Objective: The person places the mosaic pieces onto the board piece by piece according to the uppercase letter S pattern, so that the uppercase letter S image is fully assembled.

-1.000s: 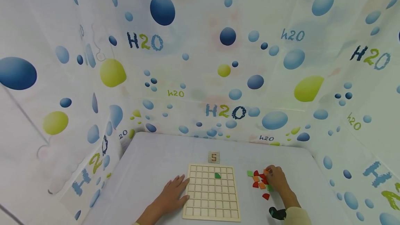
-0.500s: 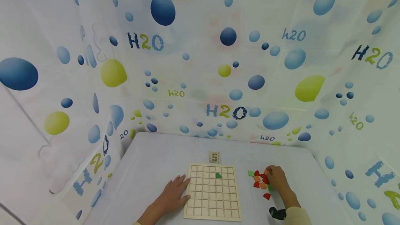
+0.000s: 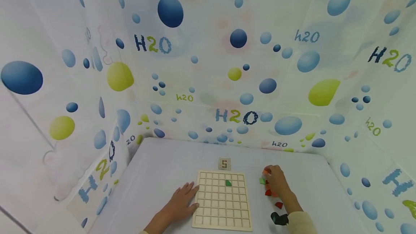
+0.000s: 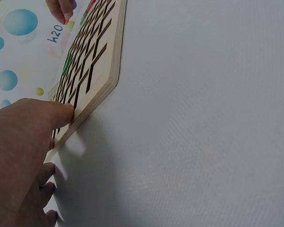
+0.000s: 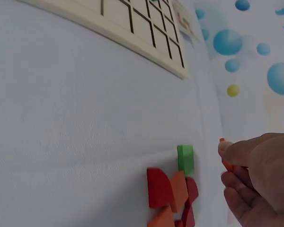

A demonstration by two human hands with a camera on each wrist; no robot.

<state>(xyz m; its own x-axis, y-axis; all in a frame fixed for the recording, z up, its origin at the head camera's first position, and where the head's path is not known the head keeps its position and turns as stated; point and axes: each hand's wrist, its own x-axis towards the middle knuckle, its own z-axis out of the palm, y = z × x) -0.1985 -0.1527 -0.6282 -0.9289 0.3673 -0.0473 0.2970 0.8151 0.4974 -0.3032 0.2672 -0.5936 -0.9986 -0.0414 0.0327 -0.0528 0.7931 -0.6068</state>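
My left hand [image 3: 180,203] lies flat with straight fingers at the left edge of a wooden grid board [image 3: 222,211]. In the left wrist view its thumb [image 4: 62,115] rests on the board's rim. A green quarter-round piece [image 3: 228,183] sits in one cell of the upper rows. To the board's right, my right hand [image 3: 277,181] pinches a small orange piece [image 5: 227,165] between thumb and fingers, held above the table; its outline is mostly hidden by the fingers. Below that hand lie several loose pieces: a green block [image 5: 185,160], red quarter-rounds [image 5: 158,187] and orange blocks [image 5: 179,190].
Behind the board lies a small square card [image 3: 224,163] with a pattern like an S or 5. A single red piece [image 3: 278,205] lies nearer, apart from the pile. A dark strap [image 3: 279,219] shows by the right cuff. Bubble-printed curtains [image 3: 201,75] surround the white table [image 3: 156,169].
My right hand has moved left and slightly away from the body, lifting the orange piece from the right side of the pile. The left hand stays on the board's edge.
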